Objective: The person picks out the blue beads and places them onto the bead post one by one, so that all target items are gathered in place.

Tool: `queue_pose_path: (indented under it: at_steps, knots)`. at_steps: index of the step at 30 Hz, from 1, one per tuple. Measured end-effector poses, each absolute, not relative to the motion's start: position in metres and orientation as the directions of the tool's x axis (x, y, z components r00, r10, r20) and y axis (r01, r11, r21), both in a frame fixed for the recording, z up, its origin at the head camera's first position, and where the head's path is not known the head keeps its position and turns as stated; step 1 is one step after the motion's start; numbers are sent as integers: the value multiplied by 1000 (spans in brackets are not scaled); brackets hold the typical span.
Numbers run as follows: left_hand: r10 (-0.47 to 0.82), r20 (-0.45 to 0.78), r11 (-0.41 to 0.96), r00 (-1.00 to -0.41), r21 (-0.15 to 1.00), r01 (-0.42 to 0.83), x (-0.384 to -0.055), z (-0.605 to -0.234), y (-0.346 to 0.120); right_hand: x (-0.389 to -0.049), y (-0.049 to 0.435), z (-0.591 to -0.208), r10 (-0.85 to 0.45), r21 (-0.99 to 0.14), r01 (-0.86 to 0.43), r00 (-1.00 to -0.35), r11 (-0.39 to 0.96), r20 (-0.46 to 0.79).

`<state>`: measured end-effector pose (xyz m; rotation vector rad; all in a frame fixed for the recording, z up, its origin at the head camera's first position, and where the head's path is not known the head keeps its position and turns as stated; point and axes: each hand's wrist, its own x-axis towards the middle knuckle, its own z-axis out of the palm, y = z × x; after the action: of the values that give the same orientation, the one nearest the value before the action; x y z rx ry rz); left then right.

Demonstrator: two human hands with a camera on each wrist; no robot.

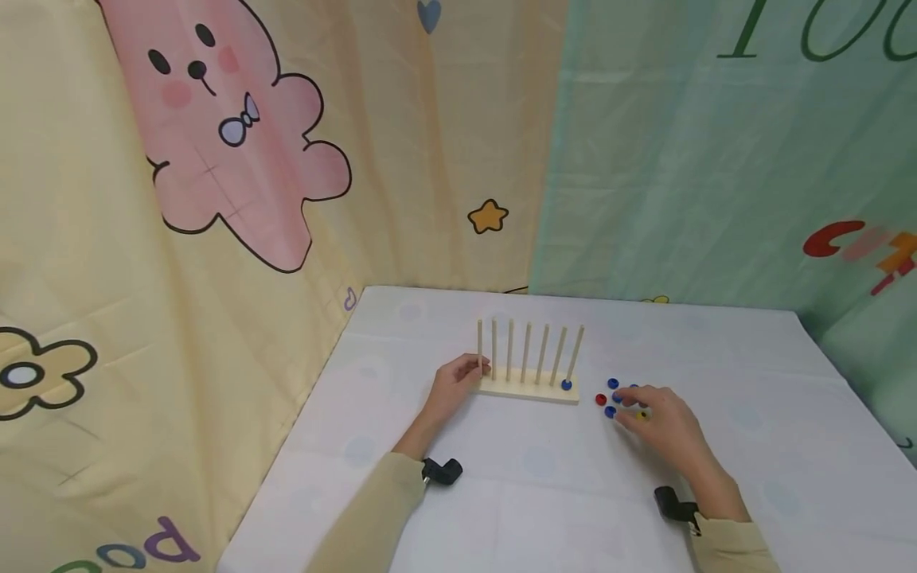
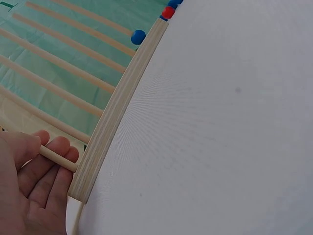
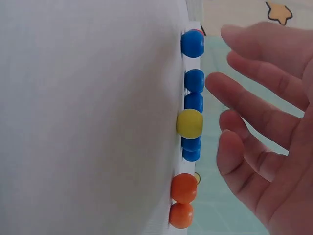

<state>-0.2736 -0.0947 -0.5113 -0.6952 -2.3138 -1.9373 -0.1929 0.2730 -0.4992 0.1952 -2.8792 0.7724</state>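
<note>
A wooden rack with several upright pegs has a pale base [image 1: 526, 390] on the table. My left hand [image 1: 458, 382] grips the leftmost peg [image 2: 61, 159] low down, with the thumb on one side and fingers on the other. One blue bead [image 1: 567, 385] sits at the foot of the rightmost peg [image 1: 575, 352]. My right hand [image 1: 666, 422] hovers over the loose beads, fingers spread and relaxed, none of them around a bead. Beneath it lie several blue beads [image 3: 194, 81] and a yellow bead [image 3: 190, 123]; a red bead [image 1: 601, 399] lies to their left.
Two orange beads [image 3: 184, 188] show in the right wrist view; my right hand hides them in the head view. A white cloth covers the table [image 1: 516, 493]. Printed curtains [image 1: 430, 143] hang behind it and along the left side.
</note>
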Motion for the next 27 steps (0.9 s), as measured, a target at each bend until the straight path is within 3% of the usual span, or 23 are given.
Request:
queue_pose_path:
  at_steps: [27]
  knots:
    - [317,300,114,-900,930,350,-271,-509,-95,-192,259,-502,-115,-439,-149,-988,886,105]
